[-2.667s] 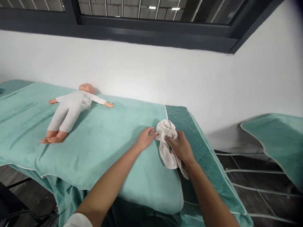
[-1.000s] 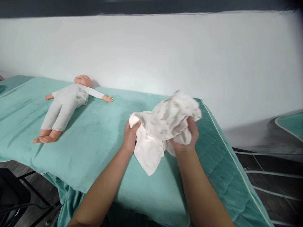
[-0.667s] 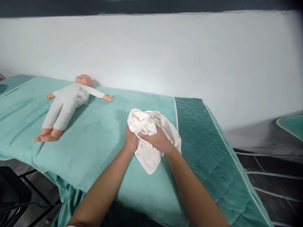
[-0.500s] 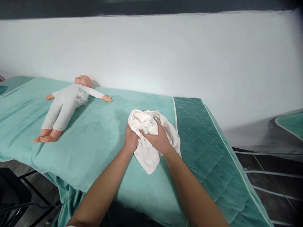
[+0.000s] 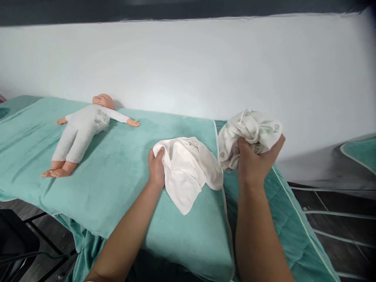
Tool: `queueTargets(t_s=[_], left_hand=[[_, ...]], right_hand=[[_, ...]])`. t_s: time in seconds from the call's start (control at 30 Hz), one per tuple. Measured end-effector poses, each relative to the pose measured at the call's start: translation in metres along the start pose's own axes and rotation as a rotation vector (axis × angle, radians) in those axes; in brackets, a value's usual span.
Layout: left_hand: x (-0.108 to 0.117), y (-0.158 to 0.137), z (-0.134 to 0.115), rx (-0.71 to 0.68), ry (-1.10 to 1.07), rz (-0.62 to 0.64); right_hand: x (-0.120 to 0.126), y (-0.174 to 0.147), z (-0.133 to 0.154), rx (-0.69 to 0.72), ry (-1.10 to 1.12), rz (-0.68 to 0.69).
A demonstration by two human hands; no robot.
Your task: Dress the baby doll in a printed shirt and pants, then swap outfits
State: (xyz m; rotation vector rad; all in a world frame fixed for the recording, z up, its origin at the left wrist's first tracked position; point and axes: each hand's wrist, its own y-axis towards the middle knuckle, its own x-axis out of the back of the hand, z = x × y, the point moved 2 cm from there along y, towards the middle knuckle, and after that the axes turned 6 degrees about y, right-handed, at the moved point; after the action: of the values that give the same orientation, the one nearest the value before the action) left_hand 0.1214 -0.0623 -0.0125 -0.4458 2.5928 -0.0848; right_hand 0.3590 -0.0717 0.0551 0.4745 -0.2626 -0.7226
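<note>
My left hand pinches the left edge of a plain white cloth, which lies loosely spread on the green bed cover with one corner toward me. Over to the right, my right hand is raised and closed around a bunched white printed cloth with small greenish figures. That bundle hangs above the darker quilted part of the bed. Whether the printed cloth is a garment I cannot tell. A baby doll in a white body suit lies on its back at the left, apart from both hands.
A light green cover lies over the bed, with a dark green quilted mat at its right. Behind stands a white wall. Metal rails run at the right, and a black chair-like object is at lower left.
My right hand has lifted the printed cloth off and carried it to the right. The white cloth stays on the bed, more spread, with my left hand at its edge.
</note>
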Motion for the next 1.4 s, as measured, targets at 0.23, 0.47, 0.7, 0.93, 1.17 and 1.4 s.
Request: queueTargets(t_s=[0.23, 0.47, 0.7, 0.93, 1.17, 1.4], left_hand=[[0.001, 0.002, 0.002, -0.008, 0.019, 0.015], [0.001, 0.006, 0.004, -0.011, 0.077, 0.014], [0.005, 0.011, 0.005, 0.025, 0.017, 0.053], [0.015, 0.043, -0.019, 0.342, 0.077, 0.368], [0.013, 0.027, -0.087, 0.195, 0.388, 0.585], [-0.026, -0.047, -0.202, -0.565, 0.987, 0.936]], right_hand=[[0.022, 0.015, -0.062, -0.255, -0.904, 0.749], [0.016, 0.009, -0.071, -0.146, -0.893, 0.572], [0.026, -0.015, -0.051, -0.002, -0.875, 0.674], [0.088, -0.044, -0.033, -0.049, -0.959, 0.591], [0.087, -0.035, 0.0, -0.046, -0.98, 0.701], [-0.014, -0.031, 0.133, 0.344, -0.112, 0.954]])
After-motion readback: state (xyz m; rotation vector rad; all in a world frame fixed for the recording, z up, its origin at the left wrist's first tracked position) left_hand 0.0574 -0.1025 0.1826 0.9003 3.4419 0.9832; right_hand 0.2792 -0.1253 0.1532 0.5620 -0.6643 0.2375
